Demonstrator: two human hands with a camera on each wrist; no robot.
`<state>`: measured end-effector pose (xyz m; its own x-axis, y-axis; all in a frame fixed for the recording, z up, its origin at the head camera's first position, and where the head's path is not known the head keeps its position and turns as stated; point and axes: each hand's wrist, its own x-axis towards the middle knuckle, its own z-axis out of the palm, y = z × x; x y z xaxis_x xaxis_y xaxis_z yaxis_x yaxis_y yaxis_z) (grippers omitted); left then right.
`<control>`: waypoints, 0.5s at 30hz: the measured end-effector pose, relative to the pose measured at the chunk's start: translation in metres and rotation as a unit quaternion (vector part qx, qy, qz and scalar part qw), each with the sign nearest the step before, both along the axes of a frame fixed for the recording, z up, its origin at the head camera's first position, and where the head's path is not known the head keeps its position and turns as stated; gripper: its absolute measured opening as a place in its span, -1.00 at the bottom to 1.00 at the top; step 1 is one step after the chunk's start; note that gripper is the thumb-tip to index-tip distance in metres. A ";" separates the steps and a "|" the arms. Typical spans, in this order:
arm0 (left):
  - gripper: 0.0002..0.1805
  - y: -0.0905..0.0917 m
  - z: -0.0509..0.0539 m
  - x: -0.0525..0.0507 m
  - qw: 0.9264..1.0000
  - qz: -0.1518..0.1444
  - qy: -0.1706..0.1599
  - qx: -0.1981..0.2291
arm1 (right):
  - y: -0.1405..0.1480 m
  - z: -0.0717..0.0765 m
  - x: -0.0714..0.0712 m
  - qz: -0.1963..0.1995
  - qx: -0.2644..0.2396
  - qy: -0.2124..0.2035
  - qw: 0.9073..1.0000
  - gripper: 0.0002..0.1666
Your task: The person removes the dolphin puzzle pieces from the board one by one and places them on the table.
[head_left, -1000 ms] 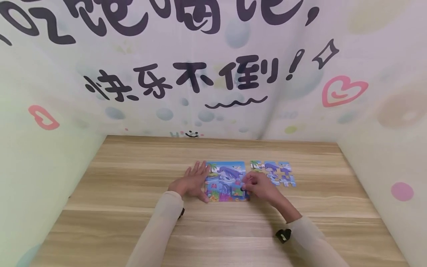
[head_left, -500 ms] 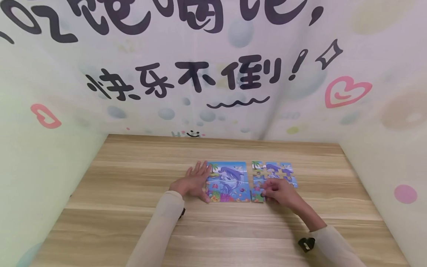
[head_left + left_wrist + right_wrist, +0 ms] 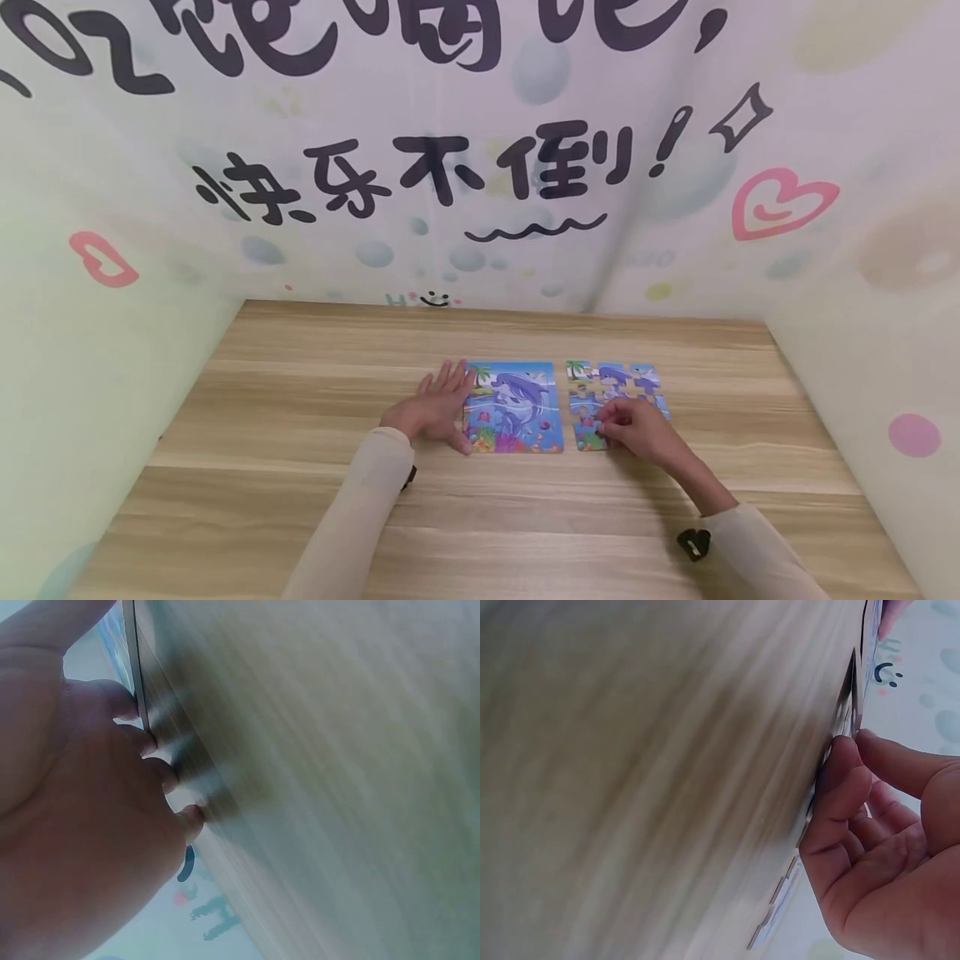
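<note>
A square dolphin picture board (image 3: pixel 517 408) lies flat on the table. Along its left edge rests my left hand (image 3: pixel 435 410), fingers spread and thumb near the lower corner; the left wrist view shows the fingertips by the board's thin side. My right hand (image 3: pixel 641 429) pinches a jigsaw piece (image 3: pixel 588 438) with a coral and sea pattern between thumb and index finger. In the right wrist view this piece (image 3: pixel 857 697) is tilted, with one edge raised off the table. Just beyond it are several laid-out jigsaw pieces (image 3: pixel 611 375), partly hidden by my right hand.
The wood-grain table (image 3: pixel 480 525) meets a printed back wall (image 3: pixel 420 167) with large dark characters. Pale side walls bound it left and right. A narrow strip of table separates the board from the laid-out pieces.
My right hand has carried the jigsaw piece from over the board's lower right corner rightward to the laid-out pieces, then slightly farther right. My left hand has stayed on the board's left edge.
</note>
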<state>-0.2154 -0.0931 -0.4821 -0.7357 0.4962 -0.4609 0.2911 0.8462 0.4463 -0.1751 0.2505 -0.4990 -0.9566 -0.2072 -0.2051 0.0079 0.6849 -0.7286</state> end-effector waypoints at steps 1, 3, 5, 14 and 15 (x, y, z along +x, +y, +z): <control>0.38 0.000 0.000 0.000 1.000 0.000 0.000 0.000 | 0.000 -0.001 -0.001 0.002 0.005 0.004 1.000 -0.96; 0.39 0.000 0.000 0.000 1.000 0.001 0.000 0.000 | -0.001 -0.002 -0.001 0.006 0.015 0.012 1.000 -0.96; 0.39 0.000 -0.001 0.000 1.000 0.003 -0.001 -0.001 | -0.002 -0.002 -0.001 0.010 0.023 0.021 0.999 -0.97; 0.38 -0.001 -0.006 -0.002 1.000 0.001 -0.008 0.000 | -0.005 -0.004 -0.001 0.025 0.082 0.065 0.994 -0.92; 0.38 -0.001 -0.005 -0.002 1.000 0.000 -0.009 0.000 | -0.005 -0.005 -0.001 0.026 0.085 0.064 0.994 -0.91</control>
<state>-0.2170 -0.0942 -0.4872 -0.7270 0.4956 -0.4752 0.2824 0.8467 0.4510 -0.1757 0.2454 -0.5036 -0.9661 -0.2297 -0.1175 -0.1165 0.7947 -0.5957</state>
